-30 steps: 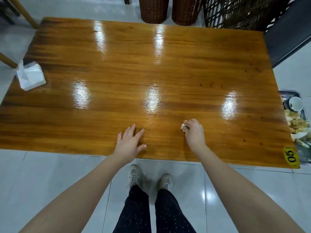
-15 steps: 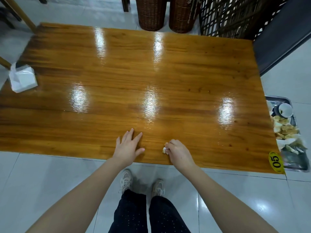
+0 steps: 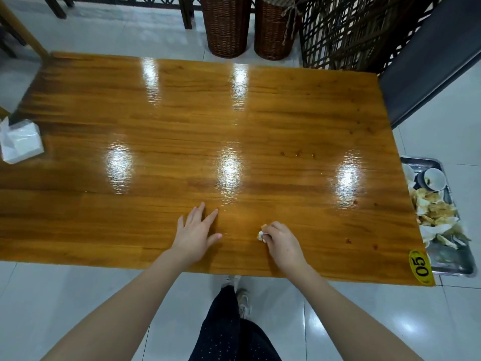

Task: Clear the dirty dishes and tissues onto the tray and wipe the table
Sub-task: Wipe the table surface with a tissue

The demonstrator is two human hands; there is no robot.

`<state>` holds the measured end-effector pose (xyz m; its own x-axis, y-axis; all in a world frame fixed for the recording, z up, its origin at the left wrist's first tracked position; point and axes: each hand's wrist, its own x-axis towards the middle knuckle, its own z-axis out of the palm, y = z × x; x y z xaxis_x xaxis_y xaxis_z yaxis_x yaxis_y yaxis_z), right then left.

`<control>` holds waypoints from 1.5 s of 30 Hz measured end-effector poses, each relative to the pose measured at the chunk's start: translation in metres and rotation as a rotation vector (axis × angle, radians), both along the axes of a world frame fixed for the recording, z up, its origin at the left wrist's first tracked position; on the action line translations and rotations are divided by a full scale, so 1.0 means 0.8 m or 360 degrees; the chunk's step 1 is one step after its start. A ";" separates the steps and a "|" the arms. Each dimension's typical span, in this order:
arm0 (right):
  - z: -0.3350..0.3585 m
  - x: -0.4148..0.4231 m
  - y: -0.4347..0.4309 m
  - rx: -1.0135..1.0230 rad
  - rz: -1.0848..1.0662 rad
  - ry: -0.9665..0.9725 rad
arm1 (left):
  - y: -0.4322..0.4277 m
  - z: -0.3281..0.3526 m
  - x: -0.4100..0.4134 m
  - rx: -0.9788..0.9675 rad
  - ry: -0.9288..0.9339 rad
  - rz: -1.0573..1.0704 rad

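Left hand (image 3: 195,233) flat on table (image 3: 260,131), fingers spread, near front edge. Right hand (image 3: 282,242) just beside it, fingers curled round wadded tissue (image 3: 261,233) pressed against wood. Tray (image 3: 453,264) with bowl (image 3: 432,179) and crumpled tissues (image 3: 432,209) beyond table's right edge. Tissue pack (image 3: 20,141) at left edge.

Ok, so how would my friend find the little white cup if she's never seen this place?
Start at the big shiny wooden table, then look just past its right edge to the metal tray. At the tray's far end sits the white cup. It is round and smooth, unlike the crumpled, stained tissues heaped nearer on the tray.
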<state>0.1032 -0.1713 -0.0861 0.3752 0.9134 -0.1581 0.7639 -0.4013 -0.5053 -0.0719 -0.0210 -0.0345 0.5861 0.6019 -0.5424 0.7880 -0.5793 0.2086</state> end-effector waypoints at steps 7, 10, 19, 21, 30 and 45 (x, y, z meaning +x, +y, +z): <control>0.004 0.039 0.041 -0.0106 0.0000 -0.0052 | 0.047 0.001 0.044 0.0011 -0.0121 -0.0042; 0.007 0.072 0.079 -0.0104 -0.0116 -0.0047 | 0.068 0.001 0.060 0.0003 -0.0134 -0.0037; 0.003 0.155 0.180 -0.0003 -0.0592 0.0045 | 0.131 -0.011 0.098 -0.0032 -0.0107 -0.0070; 0.003 0.169 0.197 0.0011 -0.0657 0.0037 | 0.144 -0.013 0.110 -0.0040 -0.0111 -0.0090; 0.003 0.192 0.198 0.0054 -0.0530 0.0032 | 0.178 -0.025 0.169 0.0010 -0.0179 -0.0218; 0.003 0.265 0.184 0.0021 -0.0789 -0.0087 | 0.172 -0.027 0.215 0.0000 -0.0225 -0.0356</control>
<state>0.3154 -0.0242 -0.0840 0.7721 0.6249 -0.1156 0.5084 -0.7165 -0.4776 0.1000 0.1169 -0.0560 0.7746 0.4487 -0.4457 0.6033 -0.7358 0.3077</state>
